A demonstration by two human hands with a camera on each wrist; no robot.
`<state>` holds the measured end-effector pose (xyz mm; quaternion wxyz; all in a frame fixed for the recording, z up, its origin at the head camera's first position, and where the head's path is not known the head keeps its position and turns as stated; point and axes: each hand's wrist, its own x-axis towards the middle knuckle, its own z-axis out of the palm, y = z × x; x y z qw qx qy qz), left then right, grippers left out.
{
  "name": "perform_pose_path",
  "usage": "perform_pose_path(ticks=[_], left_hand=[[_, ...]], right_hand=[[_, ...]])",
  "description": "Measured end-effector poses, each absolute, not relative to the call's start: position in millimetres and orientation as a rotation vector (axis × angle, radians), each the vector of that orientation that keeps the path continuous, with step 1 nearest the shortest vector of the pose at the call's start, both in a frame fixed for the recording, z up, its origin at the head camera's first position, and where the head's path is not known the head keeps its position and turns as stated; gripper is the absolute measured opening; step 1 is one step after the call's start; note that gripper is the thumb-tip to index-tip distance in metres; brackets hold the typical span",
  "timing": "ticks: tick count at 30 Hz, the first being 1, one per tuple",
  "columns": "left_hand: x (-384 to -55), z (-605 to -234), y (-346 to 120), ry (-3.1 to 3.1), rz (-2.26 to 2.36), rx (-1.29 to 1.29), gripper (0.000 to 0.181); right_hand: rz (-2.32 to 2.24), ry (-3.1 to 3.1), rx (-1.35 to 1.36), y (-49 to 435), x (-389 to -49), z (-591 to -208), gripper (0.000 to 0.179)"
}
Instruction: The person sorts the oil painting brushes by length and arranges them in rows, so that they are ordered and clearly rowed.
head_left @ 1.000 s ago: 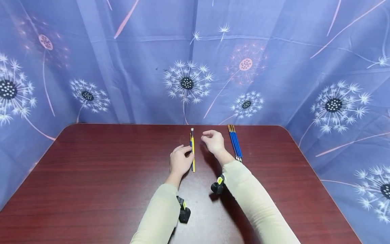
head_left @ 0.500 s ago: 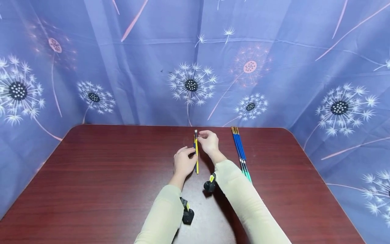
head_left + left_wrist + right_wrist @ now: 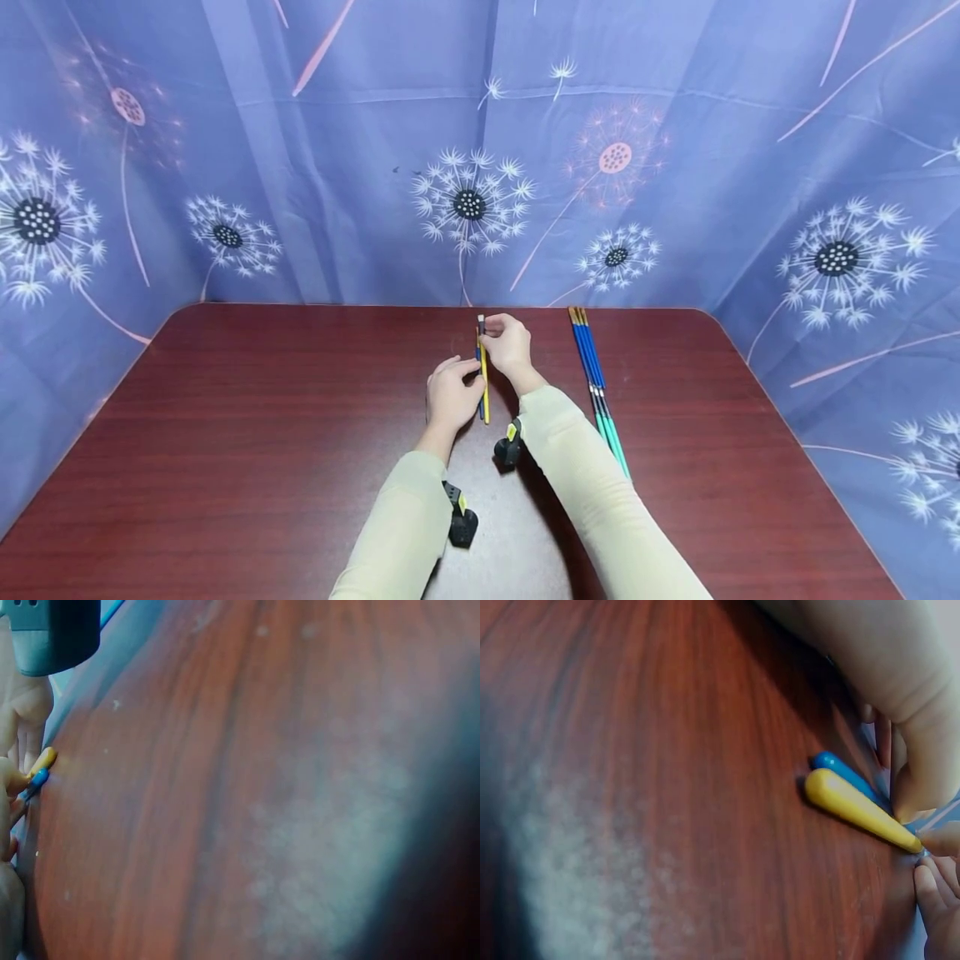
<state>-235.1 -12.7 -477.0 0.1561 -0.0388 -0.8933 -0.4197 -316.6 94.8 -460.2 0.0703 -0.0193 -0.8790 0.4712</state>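
Observation:
A yellow-handled paintbrush (image 3: 486, 406) lies lengthwise near the table's middle, its white-tipped bristles toward the back. Close along its left side lies a blue paintbrush (image 3: 481, 408), mostly covered. My left hand (image 3: 452, 395) holds the pair around mid-handle with thumb and forefinger. Farther up, my right hand (image 3: 510, 346) has curled thumb and forefinger at the yellow brush's dark ferrule, in what looks like a pinch. From the right wrist, the rounded ends of the yellow handle (image 3: 840, 799) and blue handle (image 3: 832, 761) stick out below the fingers.
Right of the hands lie several blue brushes (image 3: 588, 354) side by side. Teal-handled brushes (image 3: 611, 429) continue nearer, partly behind the right sleeve. The dark red table (image 3: 262, 433) ends at a flowered blue curtain (image 3: 360, 208). A small black camera sits on each wrist.
My right hand has moved left from beside the brushes to the yellow brush's upper end. The left hand stays on the pair. More of the teal-handled brushes shows. The head view shifted slightly.

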Motion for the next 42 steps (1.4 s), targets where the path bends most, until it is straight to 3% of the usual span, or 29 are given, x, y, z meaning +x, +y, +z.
perform_pose_path(ticks=[22,42], left_hand=[[-233.6,-472.8,-11.6,-2.560,-1.223,-0.086,0.029],[-232.3,-474.6,-11.0,-2.543,-1.214,-0.092,0.030]], right_hand=[[1.349,-2.640,-0.164,97.7,-309.0,-455.2,0.024],[1.908,-2.418,-0.458,107.1,-302.2,-441.9,0.025]])
